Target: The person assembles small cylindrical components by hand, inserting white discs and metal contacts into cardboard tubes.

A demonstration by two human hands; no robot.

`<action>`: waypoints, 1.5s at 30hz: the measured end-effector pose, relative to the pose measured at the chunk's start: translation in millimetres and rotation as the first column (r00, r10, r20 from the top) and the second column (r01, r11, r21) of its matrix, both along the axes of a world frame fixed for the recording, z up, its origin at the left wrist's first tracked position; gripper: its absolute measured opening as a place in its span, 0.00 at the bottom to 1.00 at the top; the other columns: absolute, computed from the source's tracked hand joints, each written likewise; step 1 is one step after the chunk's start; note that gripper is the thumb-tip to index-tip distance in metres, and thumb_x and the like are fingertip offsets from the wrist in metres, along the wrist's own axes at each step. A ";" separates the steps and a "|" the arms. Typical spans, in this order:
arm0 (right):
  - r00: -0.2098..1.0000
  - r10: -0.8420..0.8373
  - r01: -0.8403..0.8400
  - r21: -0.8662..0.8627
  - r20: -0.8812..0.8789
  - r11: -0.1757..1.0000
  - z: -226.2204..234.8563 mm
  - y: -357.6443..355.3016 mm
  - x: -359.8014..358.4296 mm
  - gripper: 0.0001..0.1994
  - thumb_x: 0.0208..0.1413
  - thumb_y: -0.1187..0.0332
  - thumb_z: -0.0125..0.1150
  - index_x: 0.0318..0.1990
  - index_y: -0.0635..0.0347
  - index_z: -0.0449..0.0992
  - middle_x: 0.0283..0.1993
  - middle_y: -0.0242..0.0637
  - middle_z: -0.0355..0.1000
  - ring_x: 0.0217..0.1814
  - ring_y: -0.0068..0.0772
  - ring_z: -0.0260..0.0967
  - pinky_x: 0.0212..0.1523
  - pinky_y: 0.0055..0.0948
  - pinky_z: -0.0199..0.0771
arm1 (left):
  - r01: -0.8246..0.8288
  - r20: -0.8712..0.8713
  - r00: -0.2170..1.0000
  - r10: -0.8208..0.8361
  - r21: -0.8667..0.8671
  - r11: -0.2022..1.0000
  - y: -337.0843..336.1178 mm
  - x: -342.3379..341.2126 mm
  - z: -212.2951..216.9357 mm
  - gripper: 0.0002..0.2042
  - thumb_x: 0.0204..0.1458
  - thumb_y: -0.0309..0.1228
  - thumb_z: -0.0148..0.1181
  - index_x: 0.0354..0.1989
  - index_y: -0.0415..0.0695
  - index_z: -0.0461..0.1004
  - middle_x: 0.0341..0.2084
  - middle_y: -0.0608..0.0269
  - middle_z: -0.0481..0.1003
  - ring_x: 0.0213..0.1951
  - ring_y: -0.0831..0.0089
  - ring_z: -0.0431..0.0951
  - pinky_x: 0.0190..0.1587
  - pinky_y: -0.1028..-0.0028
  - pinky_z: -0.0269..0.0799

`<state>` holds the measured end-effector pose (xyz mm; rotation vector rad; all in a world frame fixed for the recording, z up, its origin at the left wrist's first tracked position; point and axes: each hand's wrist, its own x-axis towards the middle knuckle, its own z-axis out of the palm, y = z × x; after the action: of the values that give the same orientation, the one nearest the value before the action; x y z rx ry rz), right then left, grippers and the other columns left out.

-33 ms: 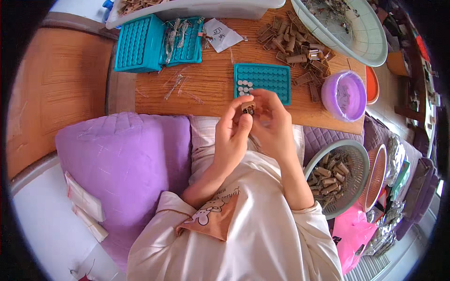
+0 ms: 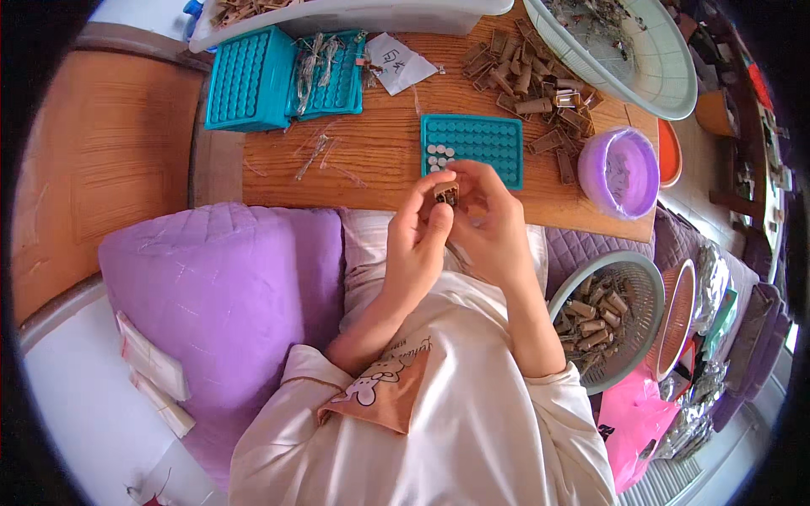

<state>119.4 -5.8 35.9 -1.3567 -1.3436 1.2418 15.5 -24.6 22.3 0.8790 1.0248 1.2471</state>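
A small brown plastic case [image 2: 447, 194] with an open, dark inner side is held up in front of my chest, at the table's near edge. My left hand [image 2: 418, 240] pinches it between thumb and fingers. From the other side my right hand [image 2: 494, 223] curls in, its index finger reaching over the case's top; its other fingertips are partly hidden. Just beyond my fingers lies a shallow teal tray [image 2: 485, 139] with rows of round pockets. Several silvery-white discs [image 2: 439, 150] sit at its left side, some of them covered by my hand.
A pile of brown cases [image 2: 531, 72] lies at the back right, near a pale green basket [image 2: 675, 76] and a purple bowl [image 2: 592, 173]. Stacked teal trays [image 2: 249, 84] stand back left beside wire bundles [image 2: 314, 67]. A grey-green basket [image 2: 645, 337] of cases sits right of me.
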 end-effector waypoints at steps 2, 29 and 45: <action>0.997 0.036 -0.039 -0.038 -0.075 0.999 -2.1 7.0 7.6 0.15 0.39 0.80 0.53 0.39 0.68 0.66 0.31 0.39 0.67 0.31 0.25 0.66 0.34 0.22 0.68 | 0.031 0.068 0.997 -0.028 -0.041 0.999 7.5 -7.0 -4.2 0.13 0.51 0.26 0.44 0.45 0.38 0.60 0.37 0.57 0.68 0.39 0.76 0.68 0.42 0.80 0.63; 0.846 -0.149 -0.130 0.469 0.511 0.874 -10.8 13.6 -26.7 0.10 0.33 0.80 0.58 0.28 0.61 0.72 0.30 0.37 0.66 0.31 0.34 0.65 0.31 0.25 0.67 | 0.329 0.488 0.855 -0.176 -0.247 0.911 30.8 -47.1 -33.6 0.15 0.48 0.26 0.48 0.46 0.40 0.61 0.31 0.63 0.70 0.33 0.77 0.72 0.34 0.77 0.72; 0.640 -0.223 0.002 0.289 0.736 0.957 -49.1 25.4 -0.9 0.04 0.41 0.75 0.54 0.27 0.62 0.70 0.30 0.40 0.64 0.32 0.42 0.62 0.32 0.33 0.64 | 0.178 0.325 0.942 -0.087 -0.264 0.948 30.2 -52.3 -32.5 0.11 0.48 0.25 0.42 0.40 0.40 0.64 0.30 0.57 0.70 0.28 0.74 0.73 0.30 0.79 0.69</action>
<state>118.5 19.7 -13.2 -1.8241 -1.8682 0.3249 -36.7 5.6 -10.2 0.4959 0.8514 1.0455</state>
